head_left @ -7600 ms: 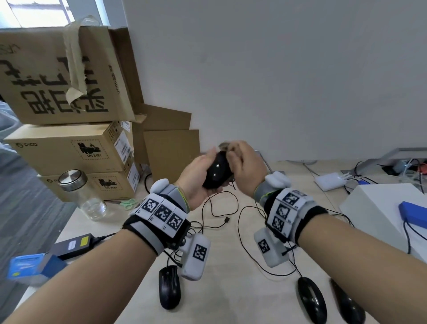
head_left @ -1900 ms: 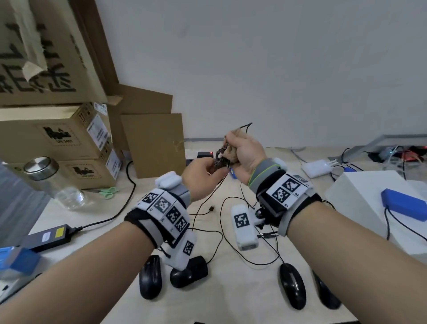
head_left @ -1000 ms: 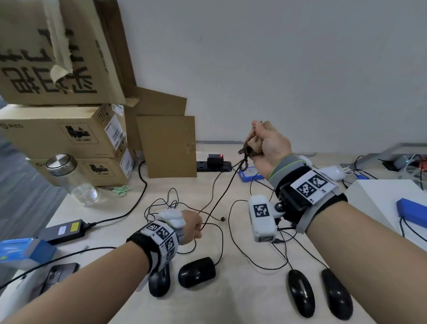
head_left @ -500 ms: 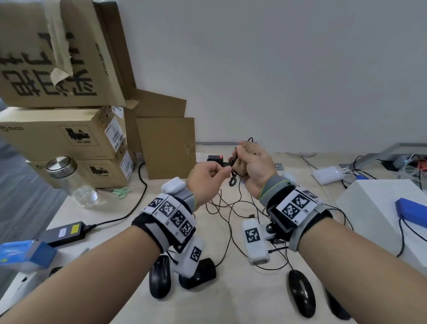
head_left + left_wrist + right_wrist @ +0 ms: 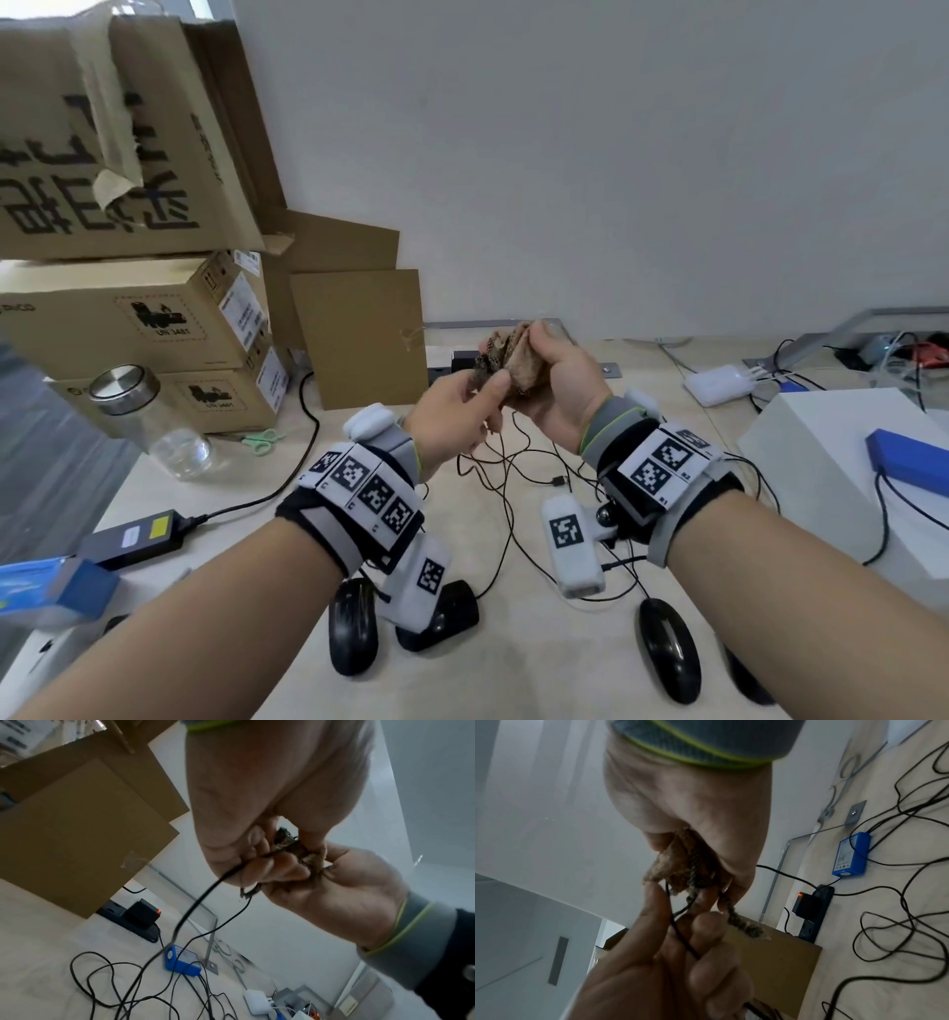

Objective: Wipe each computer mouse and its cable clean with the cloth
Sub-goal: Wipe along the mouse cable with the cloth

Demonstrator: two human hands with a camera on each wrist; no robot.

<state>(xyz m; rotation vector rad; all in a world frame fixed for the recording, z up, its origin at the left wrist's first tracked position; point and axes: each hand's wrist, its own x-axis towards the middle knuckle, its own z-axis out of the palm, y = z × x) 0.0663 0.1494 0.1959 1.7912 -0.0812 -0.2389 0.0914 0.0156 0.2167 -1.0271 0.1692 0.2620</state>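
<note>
The cable (image 5: 195, 902) is thin, black and floppy, so it is best pinched close to the cloth (image 5: 518, 360) and pulled gently, or it will slip and tangle. It is pinched in the left hand (image 5: 452, 411), and the soft brown cloth is squeezed around it in the right hand (image 5: 560, 395), both held up over the far middle of the counter (image 5: 513, 683). Four shiny black mice are seen near the front edge, such as one mouse (image 5: 667, 647) on the right.

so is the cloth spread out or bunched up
Bunched up. The right hand grips the cloth as a crumpled wad around the cable, which the left hand pinches.
</note>
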